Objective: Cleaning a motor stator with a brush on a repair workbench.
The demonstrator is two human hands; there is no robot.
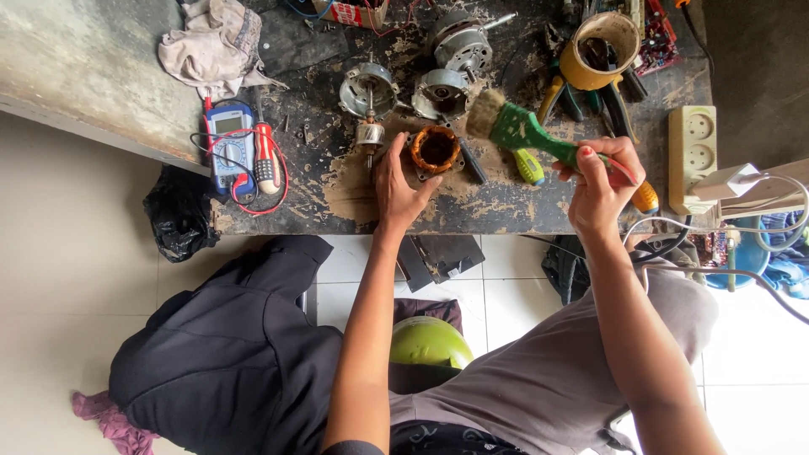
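Note:
My left hand rests on the worn workbench and grips the near side of a motor stator with copper windings. A green-handled paintbrush is held in my right hand, its pale bristles hovering just right of the stator. A rotor with its shaft lies immediately left of my left hand.
Metal motor housings lie behind the stator. A blue multimeter with red leads sits at the left, a rag beyond it. A yellow tape roll, pliers and a white socket strip are at right.

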